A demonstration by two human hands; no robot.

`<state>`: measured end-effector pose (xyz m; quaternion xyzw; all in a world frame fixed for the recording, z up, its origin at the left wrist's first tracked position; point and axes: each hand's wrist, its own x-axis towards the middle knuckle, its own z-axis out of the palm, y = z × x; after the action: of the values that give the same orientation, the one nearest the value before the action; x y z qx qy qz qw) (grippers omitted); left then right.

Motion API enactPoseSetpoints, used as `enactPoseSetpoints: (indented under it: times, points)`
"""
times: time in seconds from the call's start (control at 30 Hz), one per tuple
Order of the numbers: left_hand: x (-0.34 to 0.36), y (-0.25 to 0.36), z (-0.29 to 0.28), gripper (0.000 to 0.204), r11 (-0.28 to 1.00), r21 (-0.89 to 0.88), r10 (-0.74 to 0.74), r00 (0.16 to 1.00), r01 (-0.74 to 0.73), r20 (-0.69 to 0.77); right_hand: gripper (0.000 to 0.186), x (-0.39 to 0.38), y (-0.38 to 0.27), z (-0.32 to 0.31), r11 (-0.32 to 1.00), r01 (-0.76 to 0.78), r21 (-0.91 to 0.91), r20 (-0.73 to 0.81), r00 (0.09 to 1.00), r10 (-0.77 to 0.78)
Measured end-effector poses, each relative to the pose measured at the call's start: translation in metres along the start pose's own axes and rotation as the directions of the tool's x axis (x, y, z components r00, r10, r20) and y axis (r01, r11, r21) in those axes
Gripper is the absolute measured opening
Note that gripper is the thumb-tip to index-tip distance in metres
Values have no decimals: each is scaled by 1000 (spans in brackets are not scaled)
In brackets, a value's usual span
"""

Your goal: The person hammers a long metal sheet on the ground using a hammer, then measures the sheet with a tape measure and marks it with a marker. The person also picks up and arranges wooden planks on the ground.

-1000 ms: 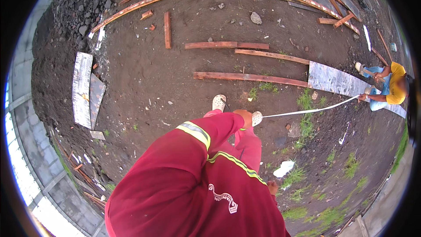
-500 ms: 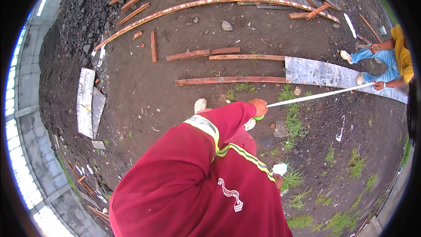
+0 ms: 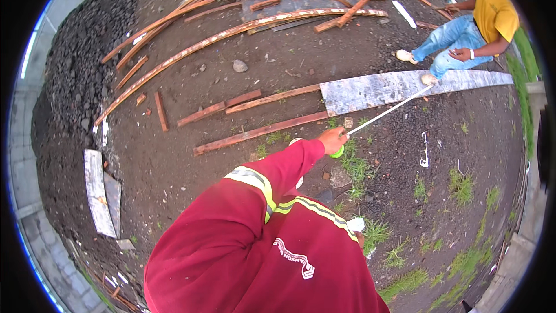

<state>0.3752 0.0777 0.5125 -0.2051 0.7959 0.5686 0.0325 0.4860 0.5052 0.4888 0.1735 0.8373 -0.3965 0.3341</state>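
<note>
My left hand (image 3: 333, 140) is closed around a tape measure (image 3: 337, 152), whose bright green case shows below my fingers. Its pale blade (image 3: 385, 113) runs out to the right and ends near a co-worker's shoe (image 3: 428, 79), at the edge of a long grey, stained panel (image 3: 370, 93). On my right, a folded white paper (image 3: 355, 225) sticks up from my right hand (image 3: 360, 239), which is mostly hidden behind my red sleeve. The co-worker (image 3: 463, 35), in a yellow shirt and jeans, sits with feet by the panel; the nearer hand (image 3: 461, 54) is off the blade.
Reddish timber lengths (image 3: 260, 133) lie on dark soil, with longer curved-looking beams (image 3: 231, 30) and more panels (image 3: 289, 4) farther off. A gravel heap (image 3: 75, 52) rises at the left. Two boards (image 3: 100, 191) rest below it. Grass tufts (image 3: 461, 185) grow at right.
The co-worker's hand has let go of the blade, whose far end has dropped toward the shoe. The visible blade is shorter. My view has turned, shifting the ground things leftward.
</note>
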Motion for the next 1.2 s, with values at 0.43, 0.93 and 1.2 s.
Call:
enactPoseSetpoints:
  times: [0.43, 0.93, 1.2]
  points:
    - [177, 41, -30, 40, 996, 89, -35, 994, 27, 100, 12, 37, -34, 32, 979, -140, 147, -152, 975, 162]
    - [468, 260, 3, 26, 563, -798, -234, 968, 215, 96, 19, 245, 50, -47, 623, -75, -779, -51, 997, 57]
    - [591, 316, 44, 24, 659, -751, -227, 960, 29, -163, 9, 344, -61, -213, 992, -103, 70, -552, 825, 124]
